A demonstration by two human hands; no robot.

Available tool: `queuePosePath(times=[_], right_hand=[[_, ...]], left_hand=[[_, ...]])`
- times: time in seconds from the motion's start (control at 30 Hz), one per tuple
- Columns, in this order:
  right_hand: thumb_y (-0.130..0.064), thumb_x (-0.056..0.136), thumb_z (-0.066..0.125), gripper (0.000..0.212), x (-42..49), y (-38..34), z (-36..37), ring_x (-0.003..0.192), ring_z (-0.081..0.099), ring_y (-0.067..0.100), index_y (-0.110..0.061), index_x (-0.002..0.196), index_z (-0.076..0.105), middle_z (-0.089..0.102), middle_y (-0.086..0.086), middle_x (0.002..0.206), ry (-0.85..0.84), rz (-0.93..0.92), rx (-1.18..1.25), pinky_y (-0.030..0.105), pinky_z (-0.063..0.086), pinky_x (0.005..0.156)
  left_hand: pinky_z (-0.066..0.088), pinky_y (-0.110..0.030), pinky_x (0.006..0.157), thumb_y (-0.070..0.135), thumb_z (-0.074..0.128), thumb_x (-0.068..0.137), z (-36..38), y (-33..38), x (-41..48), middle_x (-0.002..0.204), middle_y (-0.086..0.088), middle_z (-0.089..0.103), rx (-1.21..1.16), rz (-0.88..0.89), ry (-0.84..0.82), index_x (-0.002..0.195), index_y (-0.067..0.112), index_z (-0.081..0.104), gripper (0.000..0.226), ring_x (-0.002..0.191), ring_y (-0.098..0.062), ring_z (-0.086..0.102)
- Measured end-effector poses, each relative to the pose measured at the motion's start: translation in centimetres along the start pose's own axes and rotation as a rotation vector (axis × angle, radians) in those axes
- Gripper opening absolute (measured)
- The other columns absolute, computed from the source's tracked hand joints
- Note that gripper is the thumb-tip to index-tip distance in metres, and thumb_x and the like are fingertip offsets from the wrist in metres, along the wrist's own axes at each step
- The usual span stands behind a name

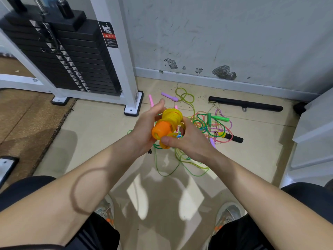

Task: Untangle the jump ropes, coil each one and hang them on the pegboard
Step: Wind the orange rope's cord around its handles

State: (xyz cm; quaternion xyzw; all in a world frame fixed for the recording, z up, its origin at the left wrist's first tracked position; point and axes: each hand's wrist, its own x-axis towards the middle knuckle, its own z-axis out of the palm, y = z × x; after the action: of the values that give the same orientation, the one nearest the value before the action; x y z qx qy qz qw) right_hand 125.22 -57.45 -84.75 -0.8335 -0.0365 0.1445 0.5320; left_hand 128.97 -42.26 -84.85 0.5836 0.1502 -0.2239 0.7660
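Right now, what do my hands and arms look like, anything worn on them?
Both the left hand and right hand are bare, no gloves, rings or watch visible. Forearms are uncovered, no sleeves in view. A thin dark loop, perhaps a hair band, lies across the left forearm.

Warning sticker (108, 34) on machine post (124, 69): hand pictogram, text illegible.

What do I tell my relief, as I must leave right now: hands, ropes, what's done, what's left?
Hands: the left hand grips the orange handle; the right hand pinches the yellow rope wound around it.
Things: the other ropes lie tangled on the floor.
Done: yellow rope apparently mostly coiled.
Left: untangle and coil the rest, hang all; pegboard not in view.
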Motion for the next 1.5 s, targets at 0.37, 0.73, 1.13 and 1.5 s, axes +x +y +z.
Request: queuePosePath(times=[0.37,0.73,1.13,1.5], right_hand=[[-0.076,0.048,0.072,0.078,1.1,1.3,0.2,0.097,0.061,0.005,-0.041,0.116,0.053,0.064,-0.018,0.101,0.103,0.050,-0.026,0.027,0.047,0.080],[-0.075,0.049,0.072,0.079,1.2,1.7,0.2,0.096,0.061,0.001,-0.041,0.118,0.054,0.065,-0.020,0.101,0.106,0.026,0.017,0.026,0.050,0.080],[-0.071,0.052,0.076,0.058,1.5,2.8,1.4,0.090,0.066,0.005,-0.031,0.093,0.069,0.071,-0.015,0.087,0.257,0.034,0.084,0.026,0.053,0.086],[-0.053,0.079,0.075,0.033,2.2,3.1,0.6,0.076,0.061,-0.011,-0.026,0.098,0.073,0.069,-0.018,0.082,0.132,0.057,0.095,0.005,0.040,0.066]], left_hand=[[0.044,-0.034,0.076,0.046,0.088,0.059,-0.6,0.9,-0.7,0.101,-0.010,0.054,0.179,0.065,-0.452,0.128,-0.003,0.042,0.097,0.095,-0.024,0.057],[0.045,-0.045,0.109,0.056,0.071,0.056,-0.5,0.3,-0.7,0.147,-0.002,0.050,0.394,0.139,-0.225,0.150,0.022,0.040,0.105,0.127,-0.020,0.057],[0.052,-0.043,0.086,0.053,0.051,0.082,0.8,-0.5,-0.1,0.096,-0.002,0.071,0.460,0.371,0.107,0.101,0.015,0.074,0.048,0.093,-0.016,0.065],[0.053,-0.050,0.095,0.063,0.043,0.078,1.2,0.0,0.5,0.103,0.005,0.073,0.391,0.174,0.258,0.095,0.029,0.075,0.050,0.102,-0.023,0.067]])
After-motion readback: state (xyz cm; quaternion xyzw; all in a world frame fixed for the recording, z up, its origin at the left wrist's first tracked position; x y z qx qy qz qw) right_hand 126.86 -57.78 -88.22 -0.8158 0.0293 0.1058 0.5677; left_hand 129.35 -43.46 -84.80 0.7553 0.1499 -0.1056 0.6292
